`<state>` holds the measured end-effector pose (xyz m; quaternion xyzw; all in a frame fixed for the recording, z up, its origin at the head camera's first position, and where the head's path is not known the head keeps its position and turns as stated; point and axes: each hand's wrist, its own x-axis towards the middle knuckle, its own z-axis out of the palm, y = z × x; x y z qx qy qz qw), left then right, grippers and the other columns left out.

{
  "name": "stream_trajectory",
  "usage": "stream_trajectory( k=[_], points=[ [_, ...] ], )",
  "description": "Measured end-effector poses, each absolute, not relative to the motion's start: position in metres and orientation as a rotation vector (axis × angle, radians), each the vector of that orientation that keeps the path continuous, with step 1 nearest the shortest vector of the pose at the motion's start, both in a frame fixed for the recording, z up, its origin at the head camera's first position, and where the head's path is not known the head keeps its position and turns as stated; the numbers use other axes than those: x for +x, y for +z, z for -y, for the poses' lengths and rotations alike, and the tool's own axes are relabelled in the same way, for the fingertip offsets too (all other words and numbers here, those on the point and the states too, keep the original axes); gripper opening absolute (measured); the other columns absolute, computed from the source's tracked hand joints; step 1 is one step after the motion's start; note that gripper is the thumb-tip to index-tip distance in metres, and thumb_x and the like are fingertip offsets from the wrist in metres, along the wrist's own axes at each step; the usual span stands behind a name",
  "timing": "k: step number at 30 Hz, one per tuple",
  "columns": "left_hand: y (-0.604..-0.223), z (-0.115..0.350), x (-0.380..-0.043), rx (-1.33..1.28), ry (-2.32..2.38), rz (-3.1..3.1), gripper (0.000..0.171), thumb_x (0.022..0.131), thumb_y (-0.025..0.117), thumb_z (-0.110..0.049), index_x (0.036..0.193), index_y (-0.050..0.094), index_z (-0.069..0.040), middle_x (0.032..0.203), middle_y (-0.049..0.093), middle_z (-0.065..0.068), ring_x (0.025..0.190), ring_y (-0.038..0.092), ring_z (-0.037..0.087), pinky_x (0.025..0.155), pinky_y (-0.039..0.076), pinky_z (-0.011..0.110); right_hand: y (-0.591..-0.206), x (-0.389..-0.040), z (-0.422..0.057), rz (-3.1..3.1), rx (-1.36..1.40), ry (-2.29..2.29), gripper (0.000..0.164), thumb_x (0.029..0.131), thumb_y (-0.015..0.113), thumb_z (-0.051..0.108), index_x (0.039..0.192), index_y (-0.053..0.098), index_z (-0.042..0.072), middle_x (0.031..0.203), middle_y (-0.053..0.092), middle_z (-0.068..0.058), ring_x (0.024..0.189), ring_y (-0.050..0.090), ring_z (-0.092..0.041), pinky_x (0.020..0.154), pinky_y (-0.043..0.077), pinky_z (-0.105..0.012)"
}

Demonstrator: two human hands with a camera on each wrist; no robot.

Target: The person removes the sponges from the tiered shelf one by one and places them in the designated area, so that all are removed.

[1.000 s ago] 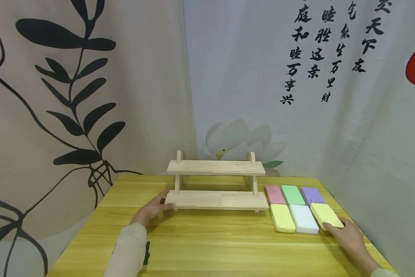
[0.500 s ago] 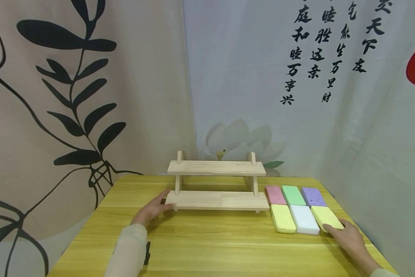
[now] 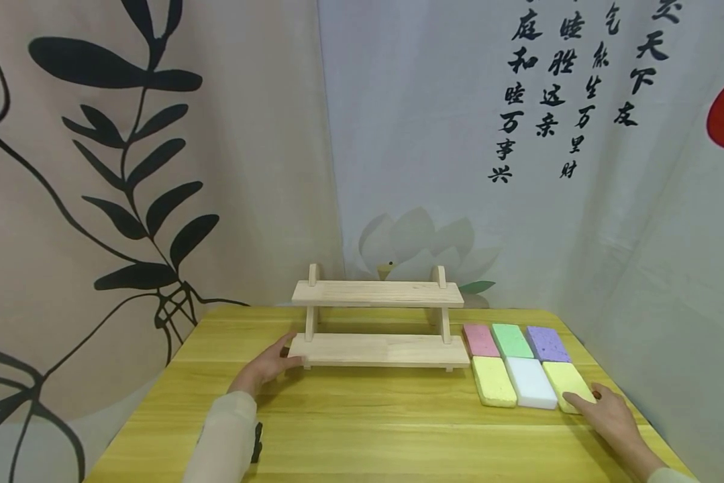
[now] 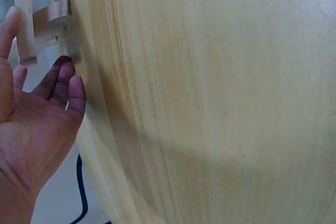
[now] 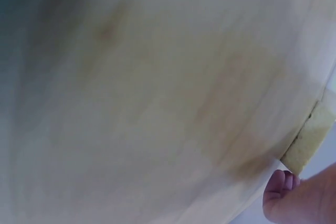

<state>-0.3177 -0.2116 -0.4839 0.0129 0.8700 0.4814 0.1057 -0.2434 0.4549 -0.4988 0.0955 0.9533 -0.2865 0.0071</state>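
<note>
A two-tier wooden display shelf (image 3: 380, 350) stands on the table. My left hand (image 3: 269, 367) is at the left end of its lower board, with the thumb at the front and a finger behind. In the left wrist view, the other fingers of this hand (image 4: 39, 124) are loosely bent beside the shelf leg (image 4: 52, 19). At the front right of a block of sponges lies a yellow sponge (image 3: 563, 382), flat on the table. My right hand (image 3: 612, 416) is at its near right corner; the thumb overlaps the sponge and a fingertip shows just off its right edge.
Beside that sponge are a white sponge (image 3: 529, 382) and another yellow sponge (image 3: 493, 382). Behind them lie pink (image 3: 481, 340), green (image 3: 511, 340) and purple (image 3: 547, 343) sponges. The wooden table (image 3: 362, 429) reaches back to a printed curtain (image 3: 265, 168).
The front right yellow sponge has come down flat and shifted slightly left, in line with the others. My right fingertip has come off its right edge. The left hand and shelf stay put.
</note>
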Motion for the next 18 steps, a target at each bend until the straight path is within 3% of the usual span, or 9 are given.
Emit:
stream_trajectory(
  k=[8, 18],
  points=[
    [-0.484, 0.212, -0.320, 0.055, 1.399, -2.580, 0.086, 0.095, 0.068, -0.035, 0.159, 0.016, -0.009, 0.142, 0.041, 0.032, 0.127, 0.045, 0.048, 0.101, 0.038, 0.063, -0.493, -0.243, -0.451, -3.017, 0.299, -0.933, 0.096, 0.096, 0.055, 0.057, 0.135, 0.029, -0.027, 0.135, 0.034, -0.049, 0.120, 0.039, -0.061, 0.097, 0.037, -0.064],
    [-0.483, 0.210, -0.322, 0.075, 1.361, -2.594, 0.088, 0.095, 0.067, -0.037, 0.159, 0.016, -0.006, 0.141, 0.042, 0.032, 0.127, 0.045, 0.047, 0.102, 0.038, 0.062, -0.474, -0.246, -0.442, -3.022, 0.287, -1.015, 0.101, 0.097, 0.051, 0.059, 0.140, 0.020, -0.028, 0.139, 0.029, -0.048, 0.124, 0.033, -0.063, 0.100, 0.034, -0.066]
  ],
)
